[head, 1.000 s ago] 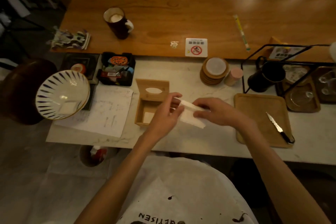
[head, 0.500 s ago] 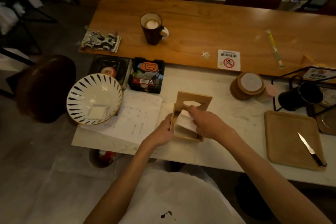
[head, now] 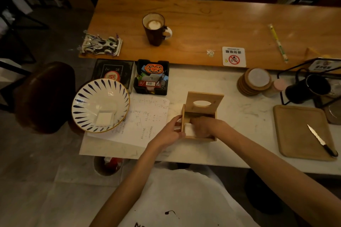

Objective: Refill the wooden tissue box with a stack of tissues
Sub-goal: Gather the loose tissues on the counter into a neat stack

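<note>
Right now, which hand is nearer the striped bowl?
Left. The left hand grips the left wall of the wooden tissue box, on the side facing the striped bowl; the right hand is inside the box, on the tissues, farther right.

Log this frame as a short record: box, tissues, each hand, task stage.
box: wooden, lid tipped up, open
tissues: white stack inside box, partly under right hand
left hand: holds box's left wall
right hand: inside box, on the tissues; grip unclear
stage: tissues in, lid not yet closed
</note>
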A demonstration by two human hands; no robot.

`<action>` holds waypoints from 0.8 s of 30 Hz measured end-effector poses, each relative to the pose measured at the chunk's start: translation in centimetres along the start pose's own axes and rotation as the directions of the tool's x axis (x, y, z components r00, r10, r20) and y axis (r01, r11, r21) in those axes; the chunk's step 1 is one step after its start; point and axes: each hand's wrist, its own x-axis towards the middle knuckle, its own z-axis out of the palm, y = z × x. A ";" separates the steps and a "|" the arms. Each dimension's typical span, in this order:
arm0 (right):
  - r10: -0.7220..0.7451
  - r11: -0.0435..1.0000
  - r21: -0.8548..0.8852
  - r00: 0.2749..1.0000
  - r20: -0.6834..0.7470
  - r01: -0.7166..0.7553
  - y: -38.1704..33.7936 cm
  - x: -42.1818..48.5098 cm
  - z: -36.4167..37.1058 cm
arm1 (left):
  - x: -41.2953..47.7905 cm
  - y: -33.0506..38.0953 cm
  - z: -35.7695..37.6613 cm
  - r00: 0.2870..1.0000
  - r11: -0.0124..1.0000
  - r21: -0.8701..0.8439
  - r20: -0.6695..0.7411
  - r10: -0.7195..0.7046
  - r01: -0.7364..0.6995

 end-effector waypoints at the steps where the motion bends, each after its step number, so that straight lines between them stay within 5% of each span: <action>1: -0.004 1.000 0.030 1.000 -0.021 0.005 0.1 -0.1 -0.1 | 0.1 -0.1 0.0 1.000 1.000 0.004 -0.002 -0.004 0.004; 24: 0.043 0.992 0.124 0.992 -0.117 -0.028 -1.4 -1.4 1.0 | 0.7 -0.6 0.3 1.000 1.000 -0.002 -0.007 0.023 -0.023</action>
